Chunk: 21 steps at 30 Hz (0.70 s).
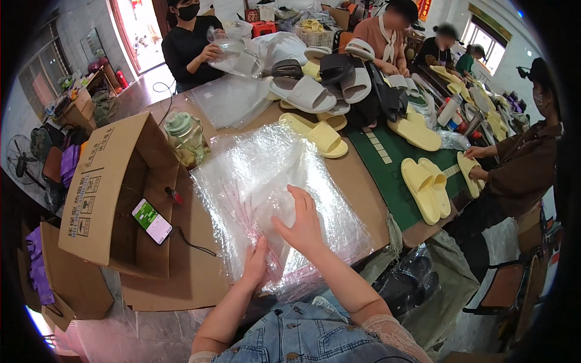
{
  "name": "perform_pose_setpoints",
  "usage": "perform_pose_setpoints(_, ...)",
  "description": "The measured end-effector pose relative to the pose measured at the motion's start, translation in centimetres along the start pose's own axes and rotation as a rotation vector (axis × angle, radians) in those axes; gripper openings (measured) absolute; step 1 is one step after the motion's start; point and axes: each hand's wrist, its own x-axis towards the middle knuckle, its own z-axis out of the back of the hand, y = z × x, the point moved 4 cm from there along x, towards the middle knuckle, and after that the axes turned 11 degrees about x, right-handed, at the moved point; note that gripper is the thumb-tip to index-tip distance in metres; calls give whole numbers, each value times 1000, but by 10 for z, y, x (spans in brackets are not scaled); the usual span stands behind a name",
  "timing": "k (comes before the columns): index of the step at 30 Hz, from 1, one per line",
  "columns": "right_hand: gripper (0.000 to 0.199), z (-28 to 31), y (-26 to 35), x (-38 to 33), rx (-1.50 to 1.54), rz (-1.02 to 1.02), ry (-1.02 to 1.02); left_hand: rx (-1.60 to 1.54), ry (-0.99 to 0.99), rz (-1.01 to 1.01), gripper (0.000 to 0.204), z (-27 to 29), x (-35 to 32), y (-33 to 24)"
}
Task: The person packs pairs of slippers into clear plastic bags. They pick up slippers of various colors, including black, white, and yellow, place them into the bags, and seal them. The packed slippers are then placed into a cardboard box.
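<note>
A stack of clear plastic bags [336, 221] with pink print along the edges lies on the cardboard-covered table in front of me. My left hand [256, 261] is closed around the bunched-up end of a plastic bag [239, 209] at the near side of the stack; its pink-printed folds fan out from my fingers. Just right of it, my right hand [302, 228] hovers over the bags, thumb and fingers spread, holding nothing. Whether its fingertips touch the film I cannot tell.
On the left, an open cardboard box [115, 199] holds a phone [152, 221] beside a lidded glass jar [184, 139]. Slippers in a pile [308, 97] and a yellow pair [425, 189] lie beyond the bags. Co-workers [514, 151] stand around the table, one handling a yellow slipper.
</note>
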Motion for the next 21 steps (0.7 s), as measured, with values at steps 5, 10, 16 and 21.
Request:
perform_pose_setpoints(5, 59, 78, -24, -19, 146, -110, -123, -76, -51, 170, 40, -4, -9, -9)
perform_pose_setpoints(10, 37, 163, -110, -51, 209, -480, -201, -6, -2, 75, 51, -4, -2, 7)
perform_pose_setpoints(16, 43, 162, -110, -64, 270, -771, 127, -30, -11, 12, 39, 1, 0, 11)
perform_pose_setpoints(21, 36, 145, -105, -58, 398, -836, 240, -92, -28, 49, 40, 1, 1, 17)
